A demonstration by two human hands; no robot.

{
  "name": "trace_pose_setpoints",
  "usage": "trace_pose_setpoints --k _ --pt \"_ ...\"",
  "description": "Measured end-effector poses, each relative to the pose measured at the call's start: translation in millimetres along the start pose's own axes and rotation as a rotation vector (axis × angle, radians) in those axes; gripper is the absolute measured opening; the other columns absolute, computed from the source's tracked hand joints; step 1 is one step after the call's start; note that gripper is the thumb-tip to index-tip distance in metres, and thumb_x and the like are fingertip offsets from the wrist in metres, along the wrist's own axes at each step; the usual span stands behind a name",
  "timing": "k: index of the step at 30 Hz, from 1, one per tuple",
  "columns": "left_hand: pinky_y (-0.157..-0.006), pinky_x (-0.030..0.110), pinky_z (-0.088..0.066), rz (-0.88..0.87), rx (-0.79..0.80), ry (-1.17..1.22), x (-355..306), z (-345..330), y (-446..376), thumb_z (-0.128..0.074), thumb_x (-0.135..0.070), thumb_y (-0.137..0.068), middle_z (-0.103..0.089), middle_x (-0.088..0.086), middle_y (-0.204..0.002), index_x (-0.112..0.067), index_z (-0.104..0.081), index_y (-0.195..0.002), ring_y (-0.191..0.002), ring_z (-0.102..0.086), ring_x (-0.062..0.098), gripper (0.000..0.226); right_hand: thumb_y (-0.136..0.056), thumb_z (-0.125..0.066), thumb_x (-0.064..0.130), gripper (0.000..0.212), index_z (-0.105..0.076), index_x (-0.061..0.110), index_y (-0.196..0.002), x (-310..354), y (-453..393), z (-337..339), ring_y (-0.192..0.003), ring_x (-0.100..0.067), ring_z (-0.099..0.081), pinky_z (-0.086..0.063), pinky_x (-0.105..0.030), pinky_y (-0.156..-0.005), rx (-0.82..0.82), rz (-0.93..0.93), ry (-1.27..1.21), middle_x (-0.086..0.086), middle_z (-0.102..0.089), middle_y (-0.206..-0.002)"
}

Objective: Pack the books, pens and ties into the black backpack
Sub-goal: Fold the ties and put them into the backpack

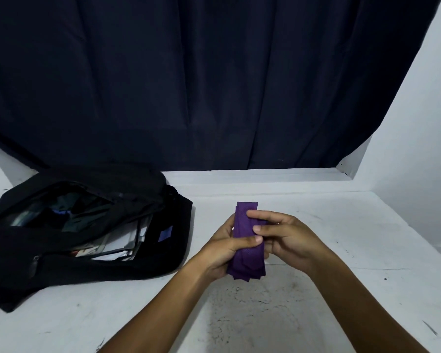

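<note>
1. Step in hand, as I judge it: folding a tie (pixel 247 240) small enough to pack. It is purple, doubled into a short stack, held upright above the table (pixel 316 289) just right of centre frame.
2. Left hand (pixel 224 253): fingers curled round the stack's lower half, thumb pressed across its front.
3. Right hand (pixel 285 238): fingertips pinch the upper half from the right side, keeping the layers together.
4. The backpack (pixel 87 233) lies on its side at middle left, well apart from the hands, its mouth open toward the camera. Books or papers (pixel 122 240) show inside; I cannot make out any pens.
5. The next move calls for carrying the stack left to the open mouth and sliding it in with a grip firm enough that the folds do not spring loose.
</note>
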State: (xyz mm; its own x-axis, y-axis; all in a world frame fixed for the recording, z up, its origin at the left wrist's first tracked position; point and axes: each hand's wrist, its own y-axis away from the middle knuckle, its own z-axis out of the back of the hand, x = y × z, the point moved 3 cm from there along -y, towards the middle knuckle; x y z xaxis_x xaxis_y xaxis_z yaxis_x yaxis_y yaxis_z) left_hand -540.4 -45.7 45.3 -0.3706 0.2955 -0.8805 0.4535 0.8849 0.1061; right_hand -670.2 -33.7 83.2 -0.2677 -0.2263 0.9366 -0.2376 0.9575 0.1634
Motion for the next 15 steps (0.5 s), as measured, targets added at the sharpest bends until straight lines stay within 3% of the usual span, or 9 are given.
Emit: trace_pose_setpoints --k 3,7,11,15 --pt "-0.07 0.04 -0.06 -0.018 0.012 -0.044 -0.5 -1.4 0.8 -0.07 0.01 -0.078 -0.069 0.016 -0.103 -0.015 -0.056 -0.128 -0.084 -0.07 0.029 0.057 -0.081 -0.061 -0.011 0.03 -0.073 0.01 -0.098 -1.4 0.0 0.1 -0.088 -0.029 -0.07 -0.057 -0.044 -0.079 -0.078 0.05 0.044 -0.018 -0.072 -0.1" --pt "-0.077 0.036 -0.058 -0.044 0.011 -0.143 -3.5 -3.4 2.6 -0.074 0.009 -0.076 -0.069 0.011 -0.105 -0.026 -0.057 -0.127 -0.09 -0.069 0.023 0.064 -0.08 -0.06 -0.015 0.03 -0.073 0.006 -0.097 -4.2 0.6 -2.5 -0.091 -0.03 -0.07 -0.059 -0.032 -0.068 -0.17 0.13 -0.003 -0.018 -0.072 -0.102" --pt "-0.073 0.045 -0.057 0.008 0.151 -0.23 -3.1 -6.2 8.9 -0.075 0.004 -0.074 -0.063 0.019 -0.119 -0.037 -0.046 -0.135 -0.091 -0.066 0.044 0.079 -0.081 -0.061 -0.014 0.029 -0.074 0.008 -0.095 -4.0 2.0 -3.1 -0.096 -0.029 -0.069 -0.059 -0.037 -0.077 -0.246 0.222 -0.003 -0.015 -0.073 -0.1" --pt "-0.068 0.048 -0.058 0.004 0.174 -0.232 -7.2 -6.6 14.0 -0.065 0.016 -0.078 -0.061 0.021 -0.116 -0.041 -0.044 -0.134 -0.08 -0.067 0.045 0.083 -0.083 -0.058 -0.014 0.029 -0.072 0.007 -0.098 -4.0 4.0 -7.4 -0.096 -0.025 -0.069 -0.059 -0.04 -0.081 -0.196 0.237 -0.055 -0.011 -0.074 -0.098"
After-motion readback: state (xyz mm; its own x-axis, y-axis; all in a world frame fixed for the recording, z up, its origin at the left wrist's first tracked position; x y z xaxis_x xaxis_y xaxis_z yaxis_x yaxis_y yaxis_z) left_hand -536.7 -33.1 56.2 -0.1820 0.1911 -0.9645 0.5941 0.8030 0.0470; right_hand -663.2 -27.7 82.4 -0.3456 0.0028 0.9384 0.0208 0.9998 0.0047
